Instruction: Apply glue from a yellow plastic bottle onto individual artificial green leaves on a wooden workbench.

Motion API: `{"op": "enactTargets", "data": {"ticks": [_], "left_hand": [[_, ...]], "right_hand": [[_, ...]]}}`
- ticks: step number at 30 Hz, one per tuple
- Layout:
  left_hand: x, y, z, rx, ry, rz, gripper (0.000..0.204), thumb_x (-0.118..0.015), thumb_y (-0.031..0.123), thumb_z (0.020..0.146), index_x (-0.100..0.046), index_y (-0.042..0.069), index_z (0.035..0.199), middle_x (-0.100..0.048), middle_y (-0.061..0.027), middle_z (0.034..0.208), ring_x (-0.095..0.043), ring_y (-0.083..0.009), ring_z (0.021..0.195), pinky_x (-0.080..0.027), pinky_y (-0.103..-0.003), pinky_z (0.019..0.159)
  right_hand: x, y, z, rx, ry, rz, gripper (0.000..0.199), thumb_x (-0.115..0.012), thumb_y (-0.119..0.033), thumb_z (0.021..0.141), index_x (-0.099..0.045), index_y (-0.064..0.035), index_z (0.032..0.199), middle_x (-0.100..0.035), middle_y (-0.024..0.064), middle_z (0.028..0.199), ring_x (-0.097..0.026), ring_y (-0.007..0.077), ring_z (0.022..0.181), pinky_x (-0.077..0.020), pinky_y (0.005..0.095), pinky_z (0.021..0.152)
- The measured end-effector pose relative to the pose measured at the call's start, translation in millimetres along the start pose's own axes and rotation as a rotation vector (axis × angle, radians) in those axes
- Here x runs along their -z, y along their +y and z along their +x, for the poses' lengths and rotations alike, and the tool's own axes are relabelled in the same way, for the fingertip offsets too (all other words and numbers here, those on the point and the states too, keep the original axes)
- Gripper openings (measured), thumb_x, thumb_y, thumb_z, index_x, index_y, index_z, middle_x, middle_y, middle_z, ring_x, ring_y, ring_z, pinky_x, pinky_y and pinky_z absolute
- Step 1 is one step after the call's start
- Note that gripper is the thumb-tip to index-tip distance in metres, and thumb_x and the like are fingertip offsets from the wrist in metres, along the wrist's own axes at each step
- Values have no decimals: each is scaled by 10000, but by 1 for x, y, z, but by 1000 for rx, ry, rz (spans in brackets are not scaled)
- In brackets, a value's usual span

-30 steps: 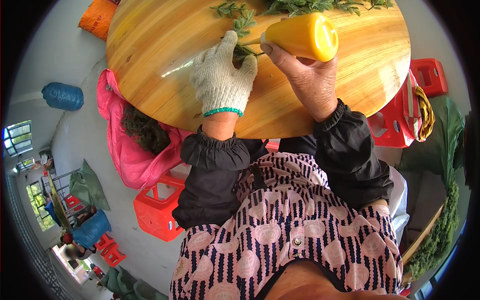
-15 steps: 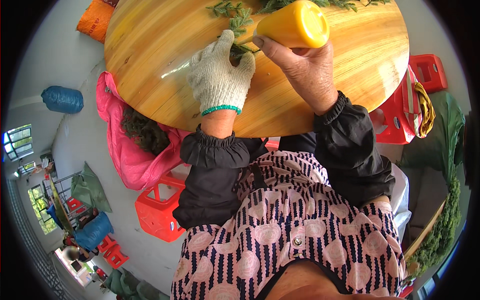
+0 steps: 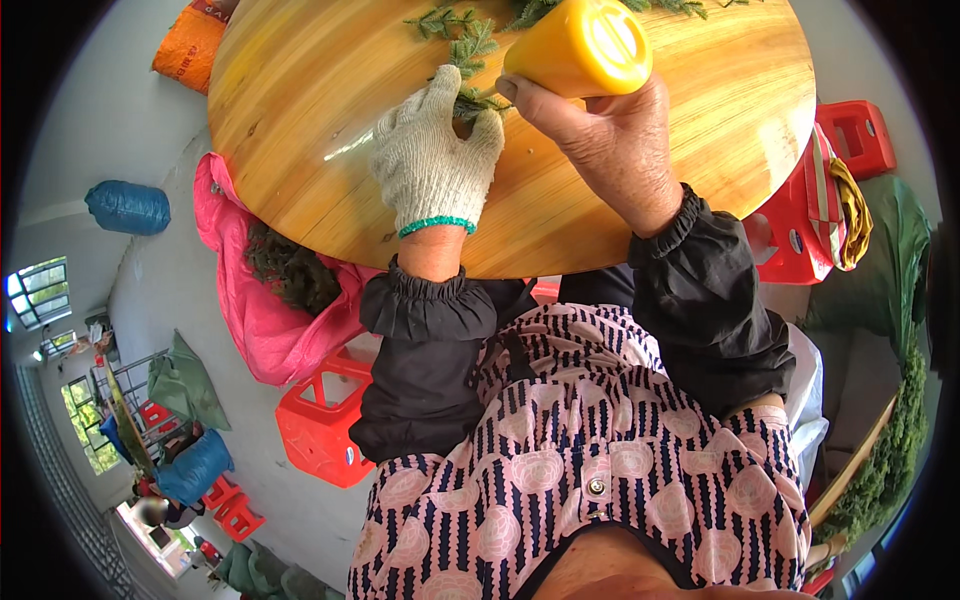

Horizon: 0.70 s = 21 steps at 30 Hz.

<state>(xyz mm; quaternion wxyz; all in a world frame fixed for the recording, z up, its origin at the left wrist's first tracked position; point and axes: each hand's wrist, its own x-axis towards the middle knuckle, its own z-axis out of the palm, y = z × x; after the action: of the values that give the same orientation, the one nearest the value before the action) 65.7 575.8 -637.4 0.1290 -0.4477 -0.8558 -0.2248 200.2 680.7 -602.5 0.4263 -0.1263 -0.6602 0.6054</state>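
My left hand, in a cream knit glove with a green cuff edge, is closed on a small green conifer sprig. The sprig's stem end lies between thumb and forefinger, low over the round wooden table. My bare right hand grips a yellow plastic bottle, tipped so that its round base faces up to the right. The bottle's other end points toward the sprig, and its tip is mostly hidden. More green conifer sprigs lie at the table's far edge.
A pink sack with dark contents stands left of the table, beside a red plastic stool. Red stools and a green bag are at the right. A blue bundle and an orange bag lie farther left.
Both hands keep their holds and have shifted slightly left in the picture. The bottle has tilted a little, showing more of its base.
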Motion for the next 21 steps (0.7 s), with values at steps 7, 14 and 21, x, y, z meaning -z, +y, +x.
{"op": "enactTargets", "data": {"ticks": [7, 14, 21], "left_hand": [[2, -4, -1, -1, -12, 8, 526, -709, 343, 816, -664, 156, 1305, -706, -97, 1158, -622, -379, 1098, -516, -498, 943], [3, -4, 0, -10, -4, -1, 531, -705, 329, 819, -654, 162, 1320, -705, -96, 1161, -621, -382, 1097, -513, -507, 942], [8, -3, 1, -5, -12, 14, 529, -732, 331, 841, -666, 148, 1332, -724, -110, 1182, -647, -360, 1112, -493, -476, 999]], "right_hand": [[1, -2, -2, -5, -14, -36, 188, -768, 9, 884, -713, 41, 1062, -763, 79, 1011, -735, 151, 942, -590, 299, 870], [9, -10, -6, -41, 11, -40, 202, -761, 12, 888, -704, 38, 1080, -761, 81, 1013, -735, 155, 947, -588, 296, 871], [10, -17, -7, 12, 29, -83, 223, -784, 8, 878, -701, 29, 1084, -758, 68, 1032, -729, 150, 967, -580, 291, 877]]}}
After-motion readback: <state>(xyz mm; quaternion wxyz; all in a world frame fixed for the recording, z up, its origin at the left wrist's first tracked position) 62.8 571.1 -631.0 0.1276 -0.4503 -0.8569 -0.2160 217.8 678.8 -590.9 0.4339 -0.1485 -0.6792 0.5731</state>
